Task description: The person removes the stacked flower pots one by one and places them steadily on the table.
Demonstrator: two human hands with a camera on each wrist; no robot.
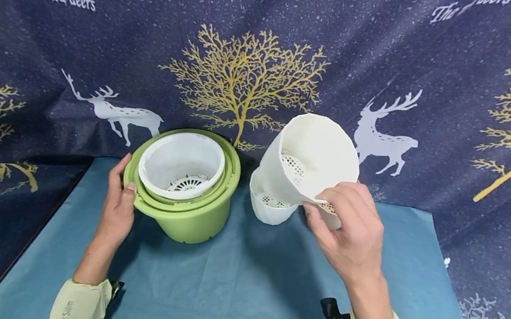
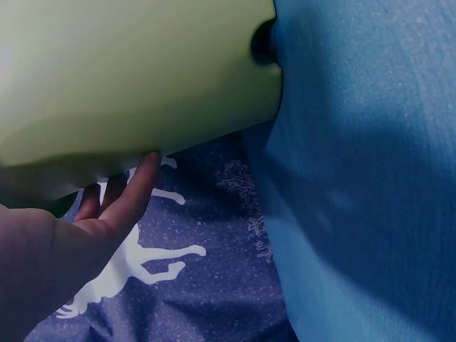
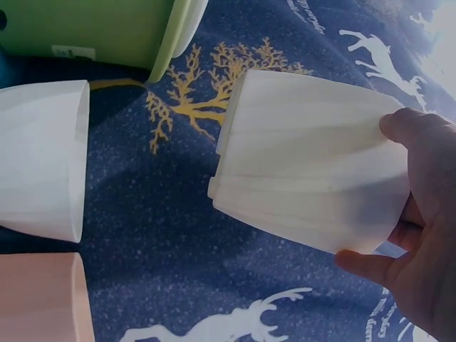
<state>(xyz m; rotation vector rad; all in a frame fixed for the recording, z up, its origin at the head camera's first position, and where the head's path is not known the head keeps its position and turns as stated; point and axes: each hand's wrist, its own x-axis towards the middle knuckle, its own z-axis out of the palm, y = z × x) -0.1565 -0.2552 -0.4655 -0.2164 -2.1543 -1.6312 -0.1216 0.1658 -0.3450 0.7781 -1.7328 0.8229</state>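
My left hand point(image 1: 118, 209) holds the left rim of a large green flowerpot point(image 1: 193, 222), thumb at the rim and fingers along the outer wall. Nested inside it are another green pot and a white pot point(image 1: 170, 159) with a slotted bottom. Above the table, my right hand point(image 1: 356, 228) pinches the rim of a white flowerpot point(image 1: 331, 150), tilted so its mouth and perforated bottom show. The right wrist view shows this held pot point(image 3: 306, 157) side-on. Below it, a smaller-looking white pot point(image 1: 270, 213) and a pale pinkish pot point(image 3: 43, 299) stand, partly hidden in the head view.
A blue cloth point(image 1: 210, 300) covers the table. Behind it hangs a dark blue curtain point(image 1: 282, 10) with printed trees and deer, close to the pots.
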